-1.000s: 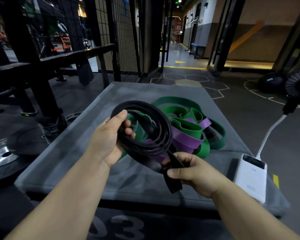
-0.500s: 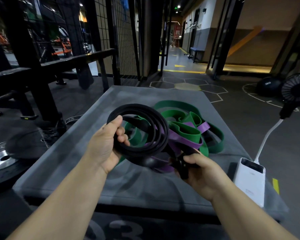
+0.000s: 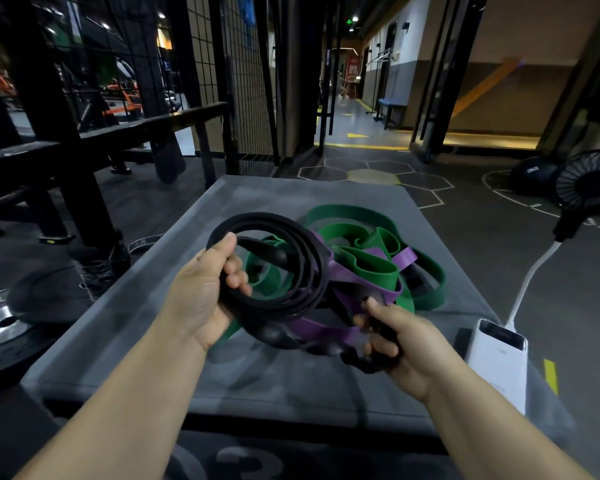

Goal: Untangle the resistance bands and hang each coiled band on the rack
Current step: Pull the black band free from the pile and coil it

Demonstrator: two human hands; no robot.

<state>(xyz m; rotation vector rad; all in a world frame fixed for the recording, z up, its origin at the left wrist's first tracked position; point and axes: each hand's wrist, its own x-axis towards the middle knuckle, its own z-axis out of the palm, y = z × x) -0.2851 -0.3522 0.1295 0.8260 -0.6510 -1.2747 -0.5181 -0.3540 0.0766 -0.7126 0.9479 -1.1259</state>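
A black resistance band [image 3: 305,261] is wound into a coil of several loops above a grey padded box [image 3: 160,306]. My left hand [image 3: 201,292] grips the coil's left side, thumb over the top. My right hand [image 3: 392,337] holds the band's loose black end low at the coil's right. Behind the coil a green band [image 3: 371,265] and a purple band [image 3: 406,257] lie tangled together on the box.
A white power bank [image 3: 496,362] with a white cable lies at the box's right edge, feeding a small black fan [image 3: 589,181]. A black metal rack [image 3: 66,140] stands to the left, with a weight plate [image 3: 0,323] on the floor. A mesh wall stands behind.
My right hand has drawn the loose black end down and to the right, under the coil. My left hand keeps its grip on the coil, which stays about level.
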